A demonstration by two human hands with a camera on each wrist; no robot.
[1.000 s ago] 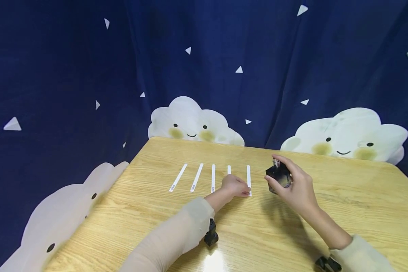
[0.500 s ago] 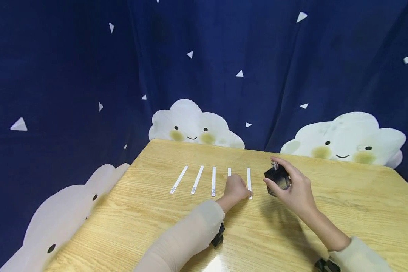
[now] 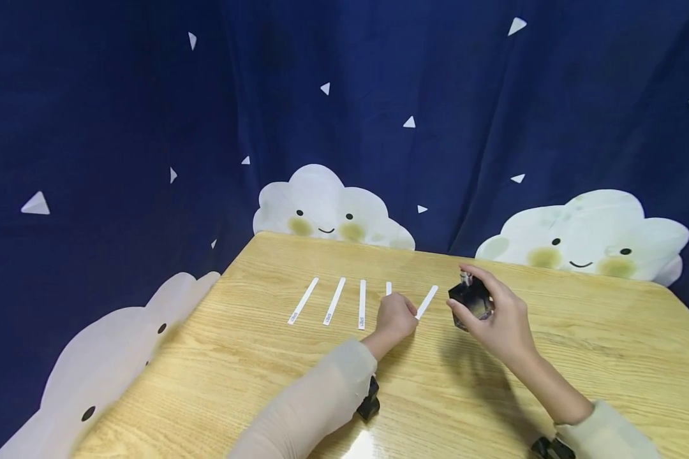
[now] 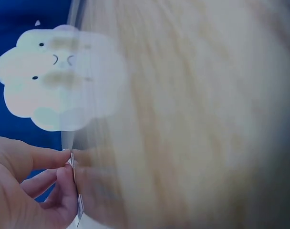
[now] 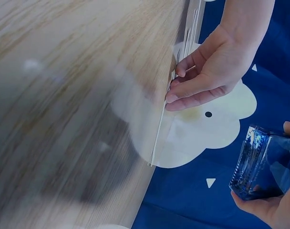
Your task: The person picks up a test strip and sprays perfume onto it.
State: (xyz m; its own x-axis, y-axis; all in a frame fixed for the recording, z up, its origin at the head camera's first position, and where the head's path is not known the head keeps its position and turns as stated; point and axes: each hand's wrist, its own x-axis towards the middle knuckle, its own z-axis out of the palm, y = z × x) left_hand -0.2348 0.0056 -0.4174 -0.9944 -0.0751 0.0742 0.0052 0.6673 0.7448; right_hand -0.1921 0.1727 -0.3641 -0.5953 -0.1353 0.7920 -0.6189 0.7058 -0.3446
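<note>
Near the middle of the table in the head view, my left hand (image 3: 398,317) pinches the near end of a white paper test strip (image 3: 427,301), the rightmost of a row. This strip slants, its far end pointing right; the hand covers its near end. In the left wrist view, thumb and fingers (image 4: 25,176) meet at the strip's thin edge. My right hand (image 3: 508,322) grips a dark, square glass perfume bottle (image 3: 469,303) upright above the table, index finger on its silver sprayer. Through the right wrist view, the bottle (image 5: 259,164) looks bluish and see-through.
More white strips lie to the left: a far-left strip (image 3: 303,301), another (image 3: 334,301), a straight one (image 3: 362,305) and one (image 3: 388,288) partly behind the left hand. The wooden table (image 3: 207,370) ends against a dark blue curtain (image 3: 350,38) with cloud prints.
The rightmost strip has turned from nearly straight to slanted, its far end swinging right, as my left hand has come to pinch its near end. The bottle stays about where it was.
</note>
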